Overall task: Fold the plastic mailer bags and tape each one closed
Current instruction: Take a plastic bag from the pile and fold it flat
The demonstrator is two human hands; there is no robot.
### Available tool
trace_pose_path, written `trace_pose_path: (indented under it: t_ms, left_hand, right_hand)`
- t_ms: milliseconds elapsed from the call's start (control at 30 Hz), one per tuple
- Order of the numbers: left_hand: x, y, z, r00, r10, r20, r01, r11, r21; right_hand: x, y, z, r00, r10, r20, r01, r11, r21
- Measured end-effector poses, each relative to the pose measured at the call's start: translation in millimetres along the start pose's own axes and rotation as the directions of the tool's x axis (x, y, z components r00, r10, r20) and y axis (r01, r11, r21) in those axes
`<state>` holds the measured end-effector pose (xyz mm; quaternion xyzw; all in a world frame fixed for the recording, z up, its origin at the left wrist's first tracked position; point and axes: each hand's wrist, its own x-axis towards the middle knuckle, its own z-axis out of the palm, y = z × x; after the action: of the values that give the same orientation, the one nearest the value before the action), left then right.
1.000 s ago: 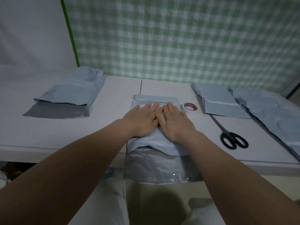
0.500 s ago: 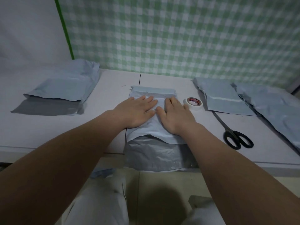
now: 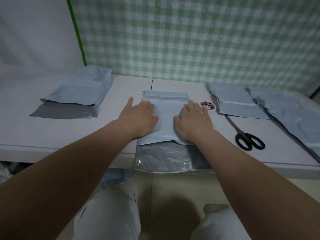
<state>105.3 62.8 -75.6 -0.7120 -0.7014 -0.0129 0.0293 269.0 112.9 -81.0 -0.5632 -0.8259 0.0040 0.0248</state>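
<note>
A pale blue-grey plastic mailer bag lies in the middle of the white table. Its dark grey flap hangs over the table's front edge. My left hand presses flat on the bag's left side, fingers straight. My right hand presses flat on its right side, with a strip of bag showing between the two hands. A roll of tape sits just right of my right hand's fingertips. Black-handled scissors lie further right.
A stack of mailer bags with a grey flap lies at the left of the table. More mailer bags are spread at the right, reaching the right edge. A green checked cloth hangs behind. My knees are below the table edge.
Both hands have slid apart from the bag's middle towards its left and right sides, staying flat on it.
</note>
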Motion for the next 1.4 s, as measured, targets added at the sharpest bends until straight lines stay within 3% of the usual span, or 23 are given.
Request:
trace_pose_path:
  t_ms: [133, 300, 467, 600, 733, 933, 1000, 1100, 1267, 1400]
  left_hand:
    - [-13.6, 27.3, -2.1, 0.980, 0.193, 0.043, -0.176, 0.949, -0.260]
    - [-24.3, 17.4, 0.9, 0.971, 0.178, 0.158, -0.164, 0.982, -0.094]
    - [-41.6, 8.3, 3.5, 0.964, 0.223, 0.147, -0.210, 0.973, -0.099]
    - [-62.8, 4.2, 8.2, 0.941, 0.337, 0.017, -0.326, 0.920, -0.217]
    - [-88.1, -0.4, 9.7, 0.931, 0.339, -0.133, -0.364, 0.876, -0.316]
    - [-108.8, -11.7, 16.6, 0.917, 0.398, 0.016, -0.396, 0.916, -0.068]
    - [-107.1, -15.6, 23.9, 0.899, 0.435, -0.055, -0.435, 0.900, 0.012]
    - [-104.0, -17.8, 32.6, 0.884, 0.440, -0.162, -0.439, 0.898, 0.043]
    - [-106.8, -17.5, 33.2, 0.877, 0.398, -0.270, -0.425, 0.904, -0.048]
    - [-109.0, -12.7, 26.9, 0.892, 0.285, -0.350, -0.381, 0.892, -0.245]
  right_hand:
    - [-4.9, -15.7, 7.6, 0.975, -0.220, -0.038, 0.223, 0.958, 0.180]
    - [-16.4, -1.3, 12.9, 0.969, -0.248, 0.001, 0.245, 0.957, 0.152]
    - [-36.6, 9.6, 7.6, 0.956, -0.292, 0.024, 0.287, 0.949, 0.127]
    - [-55.0, 19.9, 3.3, 0.930, -0.366, -0.031, 0.367, 0.920, 0.140]
    - [-77.0, 33.4, 0.3, 0.899, -0.431, -0.077, 0.437, 0.886, 0.152]
    - [-109.5, 54.3, 1.6, 0.904, -0.427, -0.009, 0.426, 0.900, 0.088]
    - [-113.5, 61.9, 9.3, 0.901, -0.434, -0.016, 0.433, 0.901, -0.014]
    - [-116.7, 68.5, 21.0, 0.899, -0.417, -0.138, 0.410, 0.909, -0.077]
    - [-117.9, 70.5, 26.9, 0.874, -0.369, -0.317, 0.411, 0.908, 0.078]
    - [-115.4, 71.0, 24.5, 0.904, -0.299, -0.305, 0.390, 0.867, 0.308]
